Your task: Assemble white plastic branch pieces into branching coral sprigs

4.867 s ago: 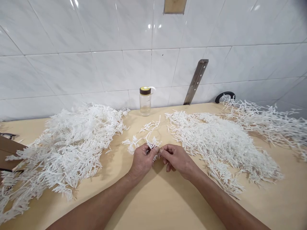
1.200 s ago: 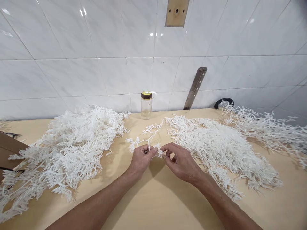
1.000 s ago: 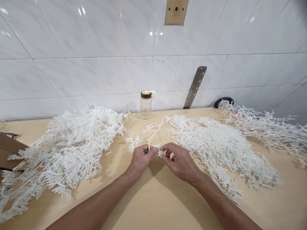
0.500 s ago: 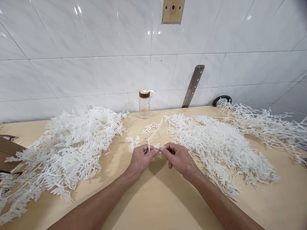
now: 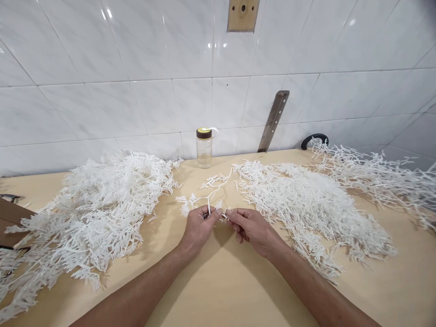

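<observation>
My left hand [image 5: 198,227] is closed around the stem of a white plastic branch [image 5: 209,200], whose frilled tips stick out above and to the left of the fingers. Close beside it, my right hand [image 5: 250,228] pinches a small white sprig [image 5: 225,215] between thumb and forefinger. The fingertips of both hands almost meet over the table. Whether the sprig is joined to the branch is hard to see. Just beyond the hands lies another loose white branch [image 5: 218,180].
Heaps of white frilled sprigs lie left [image 5: 112,209] and right [image 5: 306,204]. Bare white branches [image 5: 381,175] are at the far right. A clear bottle [image 5: 204,152], a metal strip [image 5: 273,121] and a black curved handle [image 5: 315,137] stand by the tiled wall. A brown box [image 5: 13,222] is at left.
My right hand has shifted slightly away from the left, and its lower fingers have loosened a little. The left hand keeps its hold on the branch.
</observation>
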`<action>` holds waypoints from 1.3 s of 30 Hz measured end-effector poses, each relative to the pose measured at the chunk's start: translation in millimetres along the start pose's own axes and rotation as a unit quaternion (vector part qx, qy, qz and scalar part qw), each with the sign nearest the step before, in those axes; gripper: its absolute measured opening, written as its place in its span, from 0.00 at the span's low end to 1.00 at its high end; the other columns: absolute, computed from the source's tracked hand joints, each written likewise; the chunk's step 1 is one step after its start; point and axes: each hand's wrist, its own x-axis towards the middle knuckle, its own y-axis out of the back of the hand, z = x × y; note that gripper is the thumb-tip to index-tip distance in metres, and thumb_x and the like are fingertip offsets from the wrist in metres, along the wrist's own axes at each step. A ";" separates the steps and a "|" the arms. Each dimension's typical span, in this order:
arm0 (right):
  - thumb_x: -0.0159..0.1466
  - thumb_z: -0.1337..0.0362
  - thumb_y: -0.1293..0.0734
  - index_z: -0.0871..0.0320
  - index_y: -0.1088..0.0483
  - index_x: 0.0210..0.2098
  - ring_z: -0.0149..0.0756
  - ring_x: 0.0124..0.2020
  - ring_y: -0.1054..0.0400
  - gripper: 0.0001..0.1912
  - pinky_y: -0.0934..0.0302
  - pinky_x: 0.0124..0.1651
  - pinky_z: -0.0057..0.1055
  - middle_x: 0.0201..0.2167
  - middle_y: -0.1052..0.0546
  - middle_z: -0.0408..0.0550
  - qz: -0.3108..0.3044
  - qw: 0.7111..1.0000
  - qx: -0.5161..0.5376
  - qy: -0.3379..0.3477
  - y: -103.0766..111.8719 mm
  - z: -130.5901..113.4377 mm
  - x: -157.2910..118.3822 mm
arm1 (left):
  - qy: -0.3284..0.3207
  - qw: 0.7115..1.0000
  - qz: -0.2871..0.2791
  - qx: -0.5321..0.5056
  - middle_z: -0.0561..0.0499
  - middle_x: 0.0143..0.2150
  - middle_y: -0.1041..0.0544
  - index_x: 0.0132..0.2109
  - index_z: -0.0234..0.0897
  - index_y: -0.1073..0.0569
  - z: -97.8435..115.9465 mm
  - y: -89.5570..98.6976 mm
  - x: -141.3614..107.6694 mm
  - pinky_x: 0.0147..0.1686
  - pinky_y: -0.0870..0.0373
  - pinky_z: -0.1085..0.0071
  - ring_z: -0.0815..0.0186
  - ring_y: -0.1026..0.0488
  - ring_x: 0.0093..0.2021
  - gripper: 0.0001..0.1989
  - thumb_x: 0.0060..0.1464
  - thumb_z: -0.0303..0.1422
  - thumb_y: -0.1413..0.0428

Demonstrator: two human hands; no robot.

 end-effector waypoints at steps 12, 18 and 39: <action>0.58 0.46 0.29 0.60 0.28 0.28 0.24 0.17 0.39 0.21 0.44 0.21 0.23 0.20 0.31 0.39 -0.048 0.998 0.003 -0.036 7.3 -1.9 -2.4 | -0.008 1.000 -0.004 0.014 0.54 0.22 0.31 0.25 0.36 0.29 -3.2 1.1 2.2 0.30 0.43 0.71 0.68 0.39 0.26 0.18 0.50 0.47 0.41; 0.59 0.50 0.31 0.59 0.30 0.28 0.23 0.15 0.38 0.18 0.53 0.18 0.23 0.20 0.29 0.39 -0.034 0.998 -0.036 -0.037 9.1 0.4 -0.6 | -0.010 0.999 -0.039 0.003 0.52 0.23 0.28 0.25 0.36 0.27 1.2 2.0 1.4 0.32 0.41 0.70 0.66 0.35 0.28 0.18 0.51 0.46 0.42; 0.58 0.58 0.34 0.57 0.36 0.25 0.29 0.15 0.32 0.10 0.52 0.18 0.23 0.19 0.30 0.39 0.020 0.991 -0.129 -0.008 8.2 -3.4 -0.3 | -0.037 0.995 -0.015 0.089 0.54 0.21 0.33 0.25 0.36 0.29 -6.1 3.5 4.6 0.29 0.43 0.72 0.68 0.38 0.26 0.16 0.52 0.43 0.43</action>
